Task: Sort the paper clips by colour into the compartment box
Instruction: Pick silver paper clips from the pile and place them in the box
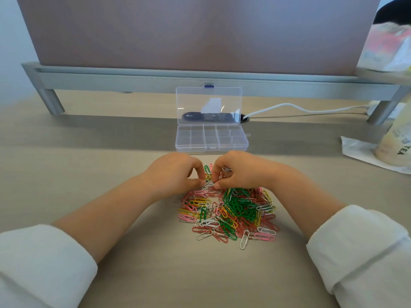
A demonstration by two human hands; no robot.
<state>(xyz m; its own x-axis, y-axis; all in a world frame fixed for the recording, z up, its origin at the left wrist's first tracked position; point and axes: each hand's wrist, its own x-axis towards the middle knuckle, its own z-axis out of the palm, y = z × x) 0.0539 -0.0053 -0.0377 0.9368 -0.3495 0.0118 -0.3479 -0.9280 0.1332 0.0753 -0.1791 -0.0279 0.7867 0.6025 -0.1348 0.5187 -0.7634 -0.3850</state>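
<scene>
- paper clips (229, 210): heaped loose and flat on the desk (89, 163), dead centre, close in. Pink, green, yellow, red, white and silver, all mixed.
- no shared heading in that heap: long axes lying every which way, crossing and overlapping.
- green bunch (239, 206) right of centre, mostly slanting from far-left down to near-right.
- one white clip (244, 239) out at the near edge, long axis running almost straight near-to-far.
- left hand (175, 174) down at the far edge of the heap, fingers curled, thumb and forefinger pinching at a pale clip.
- right hand (240, 172) just beside it, fingers curled round a white clip, thumb tip pressing into the pile.
- both hands close together, thumbs nearly meeting, knuckles up, white sleeves (44, 258) rolled back on the forearms.
- compartment box (211, 148): clear plastic, just beyond the hands and apart from the heap. Long axis left-to-right, two rows of cells facing up.
- lid (209, 96) standing up on the far side, in front of a grey metal frame (133, 82).
- white cable (289, 106) trailing off to the right behind the box.
- pale bag (395, 138) marked TEA at the right edge.
</scene>
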